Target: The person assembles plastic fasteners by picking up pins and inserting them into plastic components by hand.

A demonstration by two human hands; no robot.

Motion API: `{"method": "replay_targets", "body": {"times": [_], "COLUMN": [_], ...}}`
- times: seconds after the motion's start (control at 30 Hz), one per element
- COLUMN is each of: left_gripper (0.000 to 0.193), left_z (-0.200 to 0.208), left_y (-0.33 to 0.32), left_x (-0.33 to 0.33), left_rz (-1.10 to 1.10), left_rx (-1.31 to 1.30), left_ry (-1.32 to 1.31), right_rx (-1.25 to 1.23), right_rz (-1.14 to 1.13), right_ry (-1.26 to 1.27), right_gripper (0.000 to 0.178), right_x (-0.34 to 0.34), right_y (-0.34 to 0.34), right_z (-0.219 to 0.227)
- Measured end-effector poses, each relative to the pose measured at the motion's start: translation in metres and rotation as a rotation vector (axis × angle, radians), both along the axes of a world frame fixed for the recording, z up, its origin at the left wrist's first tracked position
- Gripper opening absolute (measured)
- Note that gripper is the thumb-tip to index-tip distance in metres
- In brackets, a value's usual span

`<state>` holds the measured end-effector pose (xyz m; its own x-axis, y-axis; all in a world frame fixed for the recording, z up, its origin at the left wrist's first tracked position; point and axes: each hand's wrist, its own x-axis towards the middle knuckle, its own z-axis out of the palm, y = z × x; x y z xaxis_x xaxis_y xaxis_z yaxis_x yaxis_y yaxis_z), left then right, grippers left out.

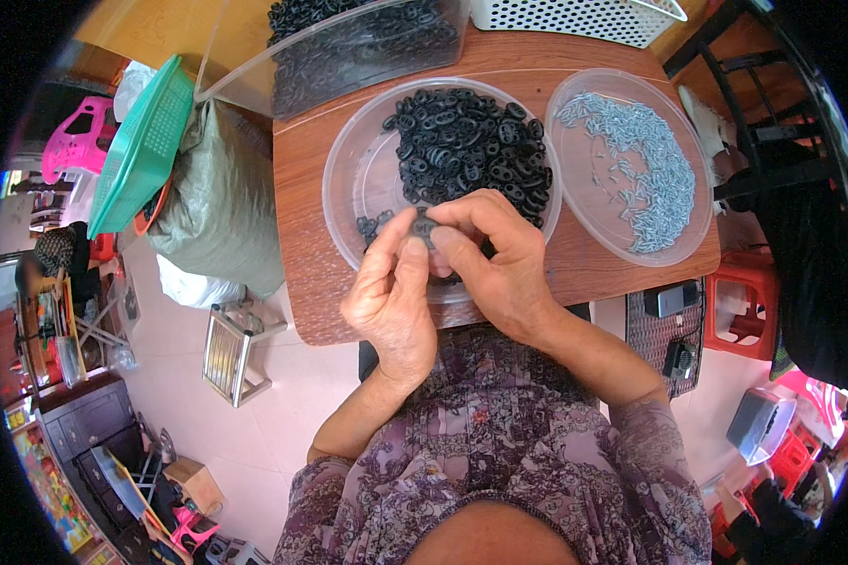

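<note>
Between the fingertips of both hands is a small dark oval piece with holes (423, 226). My left hand (392, 299) pinches it from the left, thumb and forefinger closed on it. My right hand (496, 258) grips its other side in the same way. Both hands are over the near rim of a round clear plastic tub (342, 141). Inside the tub lies a heap of black oval pieces with holes (471, 141), with a smaller cluster left of my fingers. On the right, a round clear lid (584, 169) bears many small silvery-blue pins (645, 169).
Everything stands on a brown wooden table (301, 217). At the back are a clear bin (367, 56) of black pieces and a white perforated basket (575, 21). A grey-green sack (221, 202) and a green basket (134, 155) stand left, a red stool (740, 306) right.
</note>
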<state>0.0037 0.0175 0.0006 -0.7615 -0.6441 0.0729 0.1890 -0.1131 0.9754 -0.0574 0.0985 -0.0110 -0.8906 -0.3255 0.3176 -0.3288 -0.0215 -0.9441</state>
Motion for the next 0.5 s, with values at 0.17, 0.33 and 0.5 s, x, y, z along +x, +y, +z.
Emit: {"method": "replay_targets", "body": {"times": [0.17,0.33,0.5], "left_gripper": [0.026,0.025,0.026], "left_z": [-0.0019,-0.0041,-0.0034], "left_y": [-0.0047,-0.0055,-0.0051], "left_x": [-0.0001,-0.0016,-0.0022], "left_rz": [-0.009,0.01,0.005], "left_rx": [0.008,0.006,0.012], "left_ry": [-0.049,-0.009,0.009], "right_rx": [0.042,0.098,0.123], "right_rz": [0.034,0.041,0.042], "right_ry": [0.074,0.193,0.257], "right_gripper": [0.017,0.023,0.024], "right_x": [-0.0018,-0.004,-0.0041], "right_y": [0.0025,0.0033,0.0036], "right_z": [0.0044,0.0018,0.0004]}}
